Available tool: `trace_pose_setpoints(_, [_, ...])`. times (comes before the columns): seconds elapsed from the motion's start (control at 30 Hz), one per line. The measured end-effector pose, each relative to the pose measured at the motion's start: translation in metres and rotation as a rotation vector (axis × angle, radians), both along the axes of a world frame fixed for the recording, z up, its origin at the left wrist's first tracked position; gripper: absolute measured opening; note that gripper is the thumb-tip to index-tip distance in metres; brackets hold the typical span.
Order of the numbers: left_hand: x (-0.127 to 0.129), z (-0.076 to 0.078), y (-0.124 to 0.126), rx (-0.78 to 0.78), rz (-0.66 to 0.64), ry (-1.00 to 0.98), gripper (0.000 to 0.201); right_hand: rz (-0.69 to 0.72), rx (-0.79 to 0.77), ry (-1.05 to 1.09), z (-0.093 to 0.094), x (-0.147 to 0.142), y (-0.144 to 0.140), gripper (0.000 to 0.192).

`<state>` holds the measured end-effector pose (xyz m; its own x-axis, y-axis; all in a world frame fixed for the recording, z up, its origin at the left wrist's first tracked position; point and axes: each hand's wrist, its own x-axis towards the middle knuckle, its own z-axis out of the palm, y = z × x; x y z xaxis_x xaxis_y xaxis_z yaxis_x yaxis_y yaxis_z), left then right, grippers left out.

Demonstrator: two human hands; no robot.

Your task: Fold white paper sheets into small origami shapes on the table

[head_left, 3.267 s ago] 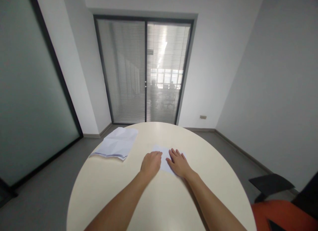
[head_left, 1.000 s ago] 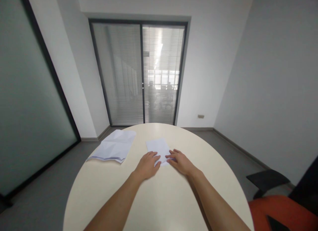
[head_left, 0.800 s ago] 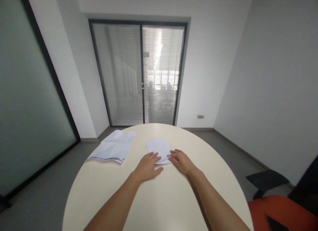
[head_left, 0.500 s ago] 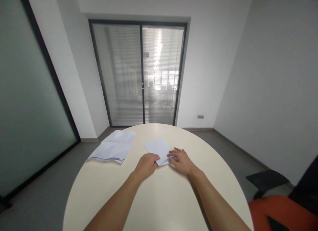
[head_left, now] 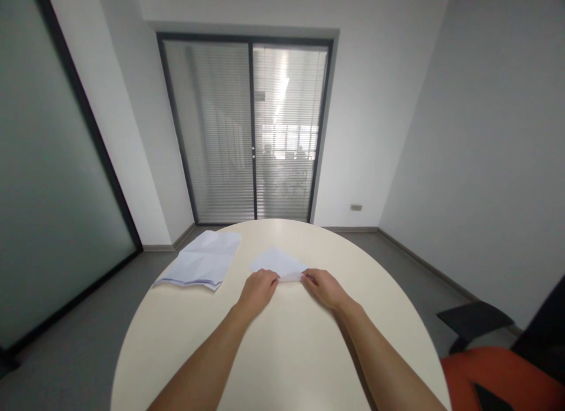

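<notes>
From where I stand, the small sheet of white paper (head_left: 278, 259) sits just below the centre of the frame, on the round cream table (head_left: 286, 352). Its far side comes to a point; a narrow band runs along its near edge, which I take for a strip folded over.

The left hand (head_left: 258, 292) has its fingers curled closed at the lower left of the sheet, seemingly pinching the near edge. The right hand (head_left: 325, 288) does much the same at the lower right, fingertips drawn in on the paper, a short gap between the two hands.

So one fold looks made, or nearly so. I'd judge it unfinished, since both hands are on it; whether the crease is pressed, I can't tell. The pointed far part is not turned down.

Toward the left of the frame, the stack of larger creased sheets (head_left: 203, 259) lies near the table's edge, with neither hand touching it.
</notes>
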<state>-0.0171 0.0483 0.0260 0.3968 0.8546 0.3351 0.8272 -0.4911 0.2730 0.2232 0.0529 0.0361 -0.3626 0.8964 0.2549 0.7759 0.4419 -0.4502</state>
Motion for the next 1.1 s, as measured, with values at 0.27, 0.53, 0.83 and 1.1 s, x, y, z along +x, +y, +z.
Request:
trace_pose_setpoints(0.27, [-0.002, -0.01, 0.006, -0.038, 0.09, -0.18, 0.023, -0.066, -0.011, 0.053, -0.006, 0.002, 0.005, 0.033])
trace_pose_setpoints(0.53, [-0.001, -0.012, 0.006, -0.022, 0.091, -0.195, 0.025, -0.079, 0.007, 0.035, -0.008, -0.002, 0.007, 0.033])
trace_pose_setpoints(0.83, [-0.001, -0.011, 0.004, -0.003, 0.044, -0.135, 0.035, -0.072, 0.064, 0.077, -0.018, 0.0, 0.011, 0.04])
trace_pose_setpoints(1.1, [0.0, -0.014, 0.006, 0.018, -0.055, -0.077, 0.032, 0.03, 0.096, -0.051, -0.012, -0.006, 0.007, 0.032])
